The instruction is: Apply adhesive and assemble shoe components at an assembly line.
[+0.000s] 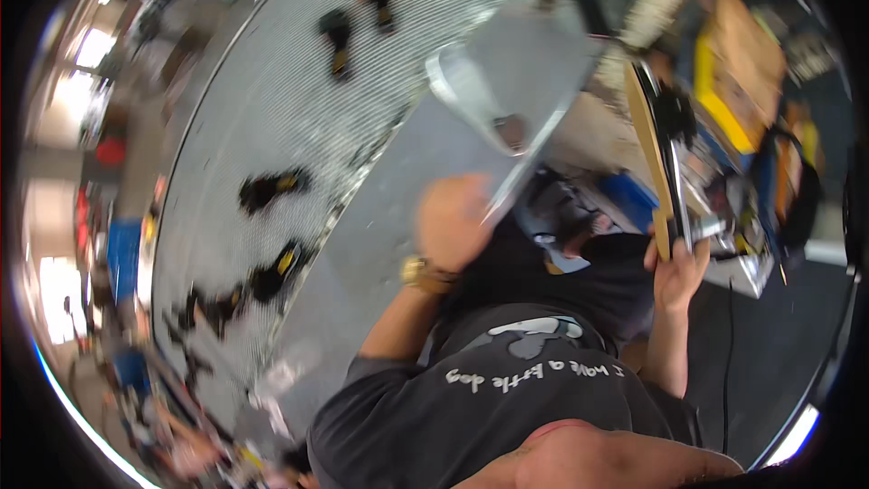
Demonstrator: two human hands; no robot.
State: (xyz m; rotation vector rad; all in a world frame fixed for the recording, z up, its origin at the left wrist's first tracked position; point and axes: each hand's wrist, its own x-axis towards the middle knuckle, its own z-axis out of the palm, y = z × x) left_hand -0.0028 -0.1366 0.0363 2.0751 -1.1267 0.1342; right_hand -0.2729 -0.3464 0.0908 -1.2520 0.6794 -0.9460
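My right hand [679, 273] is closed round the lower end of a shoe [644, 131], which stands nearly upright at my right. The shoe has a tan sole with a heel block and a black upper with a dark fluffy tuft. My left hand [453, 222], with a gold watch at its wrist, is above the near edge of the grey metal ledge [362, 240]. Motion smears its fingers, so whether it holds anything cannot be made out. Farther along the ledge lies a shiny, curved, see-through piece [471, 100].
Several black shoes [276, 272] with yellowish marks lie on the ribbed grey belt [217, 118] beyond the ledge. A yellow bin [721, 113] with brown cardboard [747, 45] stands at the right. Below it is a cluttered bench, and a black cable [728, 362] hangs down.
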